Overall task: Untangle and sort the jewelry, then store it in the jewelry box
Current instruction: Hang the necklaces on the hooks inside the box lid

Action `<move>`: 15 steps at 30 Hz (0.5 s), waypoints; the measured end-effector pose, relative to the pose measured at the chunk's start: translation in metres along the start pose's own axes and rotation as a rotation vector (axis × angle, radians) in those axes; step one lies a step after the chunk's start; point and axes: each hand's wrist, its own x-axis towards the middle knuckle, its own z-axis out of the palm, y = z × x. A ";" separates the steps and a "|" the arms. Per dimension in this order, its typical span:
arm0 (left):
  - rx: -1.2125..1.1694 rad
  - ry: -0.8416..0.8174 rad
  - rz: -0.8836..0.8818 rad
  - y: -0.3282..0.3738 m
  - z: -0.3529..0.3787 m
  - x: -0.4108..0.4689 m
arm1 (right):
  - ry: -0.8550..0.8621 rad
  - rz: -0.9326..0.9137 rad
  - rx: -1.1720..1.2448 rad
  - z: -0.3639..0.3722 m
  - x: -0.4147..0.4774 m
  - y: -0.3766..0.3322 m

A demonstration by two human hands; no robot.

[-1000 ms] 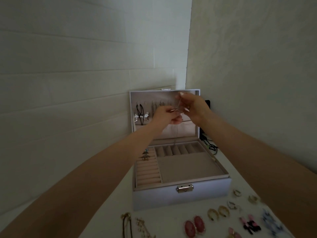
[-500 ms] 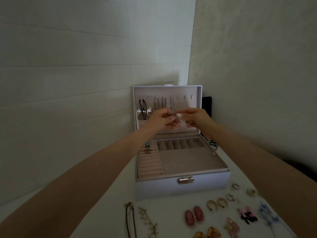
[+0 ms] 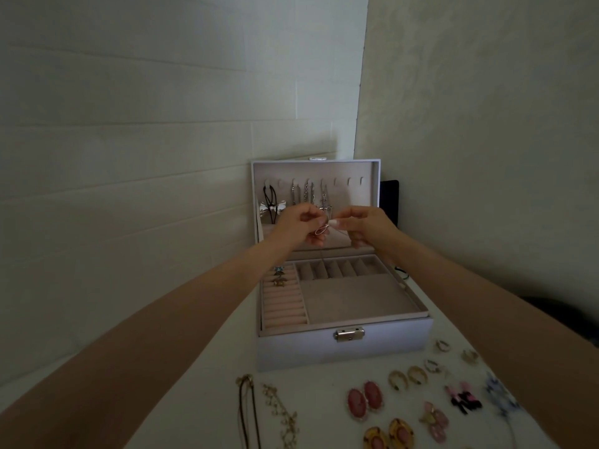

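The chain necklace point(image 3: 322, 229) is up in the air in front of the raised lid point(image 3: 373, 189) of the jewelry box point(image 3: 343, 353), held between both hands. The left grip point(image 3: 300, 222) has its fingers curled round a small loop of it, and the right grip point(image 3: 365, 223) pinches the strand between thumb and forefinger just beside that loop. One fine tail hangs down toward the compartments below. It looks very light, limp and thin, so it will likely slide through dry fingers, knot on itself and snag on anything it brushes. The best hold is probably a fingertip pinch near the clasp or loop end, with the rest left to hang free; whether a clasp is there is too small to tell. Room is tight on the left of the lid, where hung chains point(image 3: 306, 193) and a bow pendant point(image 3: 271, 209) already crowd the row. The free hooks point(image 3: 350, 181) toward the right look like the open spot, though the lid's side wall is near. Below, the ring rolls point(image 3: 282, 306) hold two rings. On the table point(image 3: 324, 380) in front lie pink oval earrings point(image 3: 364, 398) and two more necklaces point(image 3: 281, 413), well apart from the hands.
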 end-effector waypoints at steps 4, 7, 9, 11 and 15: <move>-0.034 -0.015 -0.027 0.001 -0.001 -0.001 | 0.024 -0.014 0.018 -0.001 0.001 0.001; -0.079 -0.047 -0.074 0.004 -0.001 -0.003 | 0.037 -0.038 -0.022 0.000 0.001 0.001; -0.095 -0.069 -0.093 0.005 -0.001 -0.004 | 0.050 -0.048 -0.050 0.000 0.002 0.001; -0.102 -0.080 -0.088 0.006 -0.001 -0.005 | 0.071 -0.060 -0.066 -0.001 0.003 0.002; -0.081 -0.055 -0.061 0.004 -0.005 -0.004 | 0.086 -0.062 -0.053 -0.003 0.004 0.004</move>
